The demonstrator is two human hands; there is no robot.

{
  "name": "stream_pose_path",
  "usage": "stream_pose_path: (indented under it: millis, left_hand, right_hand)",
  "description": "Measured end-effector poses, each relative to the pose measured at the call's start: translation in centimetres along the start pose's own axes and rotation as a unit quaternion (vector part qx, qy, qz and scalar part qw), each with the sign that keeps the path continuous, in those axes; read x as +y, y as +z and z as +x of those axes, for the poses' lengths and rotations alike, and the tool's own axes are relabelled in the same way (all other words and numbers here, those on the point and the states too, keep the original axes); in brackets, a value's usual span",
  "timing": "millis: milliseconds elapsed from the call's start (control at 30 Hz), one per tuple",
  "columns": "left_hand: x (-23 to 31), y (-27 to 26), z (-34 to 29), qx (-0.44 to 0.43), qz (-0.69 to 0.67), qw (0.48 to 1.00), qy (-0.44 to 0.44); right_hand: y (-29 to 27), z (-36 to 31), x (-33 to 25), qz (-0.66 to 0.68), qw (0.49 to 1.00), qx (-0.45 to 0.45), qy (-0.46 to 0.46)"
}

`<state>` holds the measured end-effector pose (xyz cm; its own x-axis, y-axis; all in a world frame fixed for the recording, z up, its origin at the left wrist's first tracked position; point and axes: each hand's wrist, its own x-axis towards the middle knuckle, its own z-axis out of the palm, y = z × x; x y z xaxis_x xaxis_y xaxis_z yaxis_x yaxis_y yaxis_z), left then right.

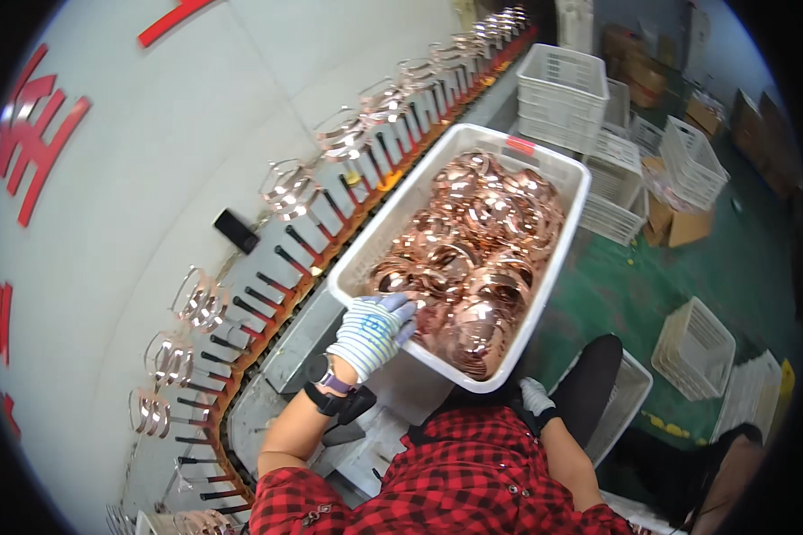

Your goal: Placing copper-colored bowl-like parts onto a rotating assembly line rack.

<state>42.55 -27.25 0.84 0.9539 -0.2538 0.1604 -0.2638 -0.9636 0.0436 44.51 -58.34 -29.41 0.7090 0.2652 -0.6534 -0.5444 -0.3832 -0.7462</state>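
A large white plastic tub (pixel 569 234) sits in front of me, heaped with shiny copper-coloured curved metal pieces (pixel 500 218). My left hand (pixel 373 332), in a white and blue striped glove, reaches over the tub's near left corner. Its fingers are apart and lie against the nearest copper pieces, with nothing seen gripped. Low by my right thigh, outside the tub, is my right hand (pixel 537 401) in a light and dark glove. Its fingers are too small and partly hidden to judge.
Along the left wall runs a curved conveyor (pixel 281 303) with upright dark rods, many carrying copper-coloured pieces on racks (pixel 290 189). A phone-like black object (pixel 235 230) is at the wall. White crates (pixel 562 94) stack behind right; more crates (pixel 694 348) stand on the green floor (pixel 616 285).
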Motion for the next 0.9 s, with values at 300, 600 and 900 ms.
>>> stream_pose_path:
  millis: [300,600,900]
  left_hand:
    - [-8.4,0.8,-17.2,0.579,-0.375,0.608,-0.393]
    - [-18.0,-9.2,-36.7,0.488,-0.373,0.496,-0.614]
    - [-24.9,-10.4,-45.8,0.554,-0.071,0.555,-0.617]
  right_hand:
    - [0.9,10.3,12.1,0.031,0.998,-0.017,-0.046]
    - [1.2,13.3,16.2,0.169,0.985,-0.037,-0.02]
    - [1.0,5.9,6.4,0.04,0.999,0.007,0.001]
